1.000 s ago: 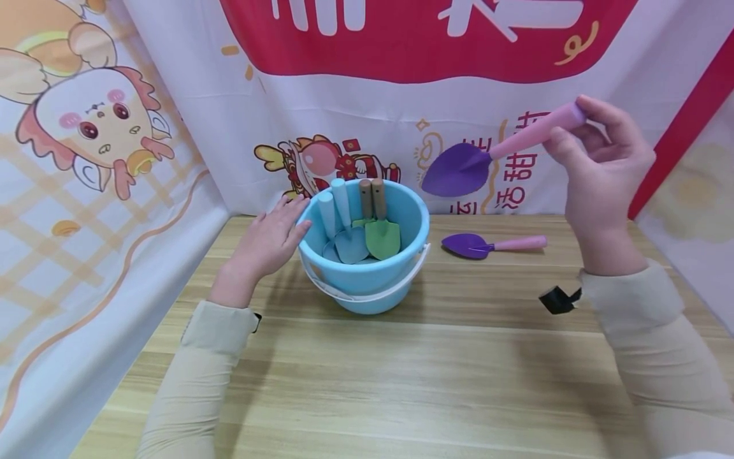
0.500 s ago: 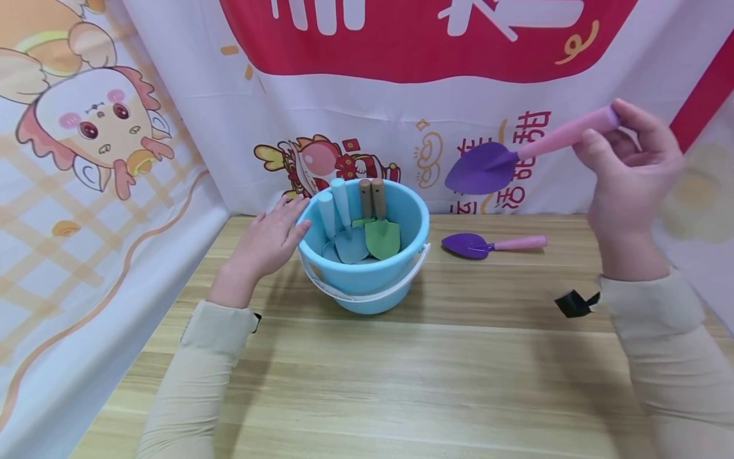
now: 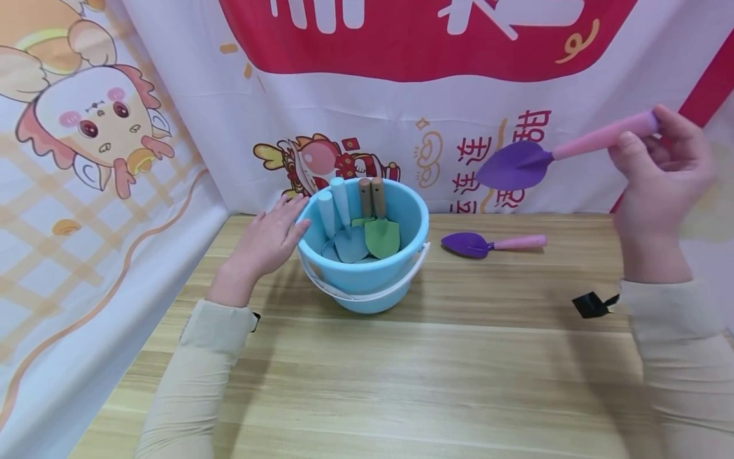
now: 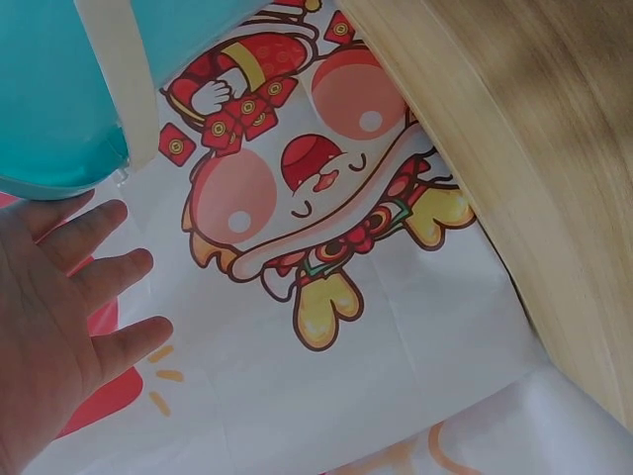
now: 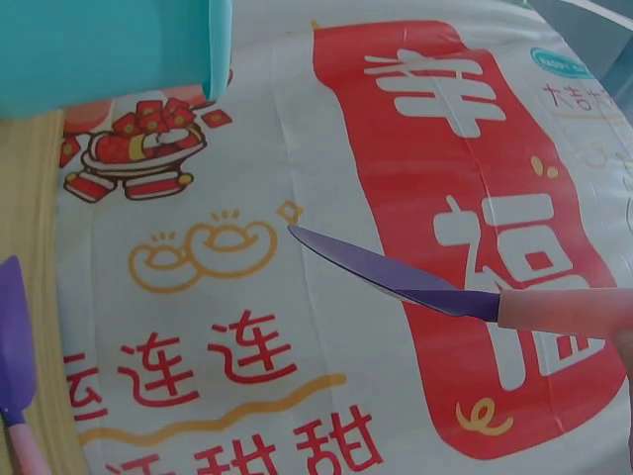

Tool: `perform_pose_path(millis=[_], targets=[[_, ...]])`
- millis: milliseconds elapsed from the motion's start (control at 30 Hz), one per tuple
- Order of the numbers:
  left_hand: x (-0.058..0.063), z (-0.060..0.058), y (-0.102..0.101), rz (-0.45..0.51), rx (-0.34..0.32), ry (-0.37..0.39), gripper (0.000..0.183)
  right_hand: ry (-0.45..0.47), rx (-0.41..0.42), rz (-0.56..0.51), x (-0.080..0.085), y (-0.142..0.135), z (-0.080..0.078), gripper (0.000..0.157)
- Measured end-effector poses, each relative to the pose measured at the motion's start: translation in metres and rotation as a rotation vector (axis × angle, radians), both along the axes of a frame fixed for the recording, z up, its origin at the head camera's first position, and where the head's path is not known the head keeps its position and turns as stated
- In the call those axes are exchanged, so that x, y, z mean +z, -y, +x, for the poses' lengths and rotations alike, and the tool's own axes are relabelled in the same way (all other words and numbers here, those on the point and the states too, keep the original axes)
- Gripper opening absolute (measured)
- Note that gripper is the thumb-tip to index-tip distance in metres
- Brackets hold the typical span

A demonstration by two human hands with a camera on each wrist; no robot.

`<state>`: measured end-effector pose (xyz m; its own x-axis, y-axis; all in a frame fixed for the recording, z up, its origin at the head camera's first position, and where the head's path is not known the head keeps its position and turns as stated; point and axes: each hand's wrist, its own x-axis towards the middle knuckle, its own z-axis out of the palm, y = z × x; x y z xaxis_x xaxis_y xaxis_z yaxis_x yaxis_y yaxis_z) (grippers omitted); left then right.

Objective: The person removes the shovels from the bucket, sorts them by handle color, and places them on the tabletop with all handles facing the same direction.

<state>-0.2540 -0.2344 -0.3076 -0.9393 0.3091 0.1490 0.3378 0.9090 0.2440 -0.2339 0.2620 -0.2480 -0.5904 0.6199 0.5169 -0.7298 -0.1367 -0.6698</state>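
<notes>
Up at the right of the head view, my right hand [image 3: 665, 182] pinches the pink handle of a toy trowel [image 3: 516, 166] near its end, above the table. Its purple blade points left; in the right wrist view the trowel [image 5: 396, 277] shows edge-on. A matching purple and pink trowel [image 3: 467, 245] lies flat on the table below. My left hand [image 3: 266, 245] rests with straight fingers against the left rim of a light blue bucket [image 3: 367, 280]. Inside the bucket stand two blue trowels [image 3: 351, 244] and green shovel-like tools [image 3: 382, 237] with brown handles.
A white carrying handle [image 3: 367, 298] hangs down the bucket's front. The wooden table [image 3: 401, 389] meets a printed cloth [image 3: 476, 95] at the back, and another printed cloth [image 3: 103, 210] rises on the left.
My right hand has moved to the right and slightly down with the trowel, farther from the bucket. The left hand, bucket and lying trowel have stayed where they were.
</notes>
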Motion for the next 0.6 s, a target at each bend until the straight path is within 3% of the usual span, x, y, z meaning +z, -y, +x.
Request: perform_pose_path(millis=[167, 367, 600], targets=[[0.001, 0.000, 0.001, -0.005, -0.006, -0.002, 0.065, 0.076, -0.044, -0.013, -0.003, -0.012, -0.001, 0.043], [0.001, -0.001, 0.001, -0.003, -0.012, -0.002, 0.065, 0.165, 0.000, -0.121, -0.008, -0.033, -0.006, 0.048], [0.001, -0.002, 0.002, 0.000, -0.018, -0.002, 0.064, 0.187, 0.035, -0.184, -0.014, -0.049, -0.005, 0.049]])
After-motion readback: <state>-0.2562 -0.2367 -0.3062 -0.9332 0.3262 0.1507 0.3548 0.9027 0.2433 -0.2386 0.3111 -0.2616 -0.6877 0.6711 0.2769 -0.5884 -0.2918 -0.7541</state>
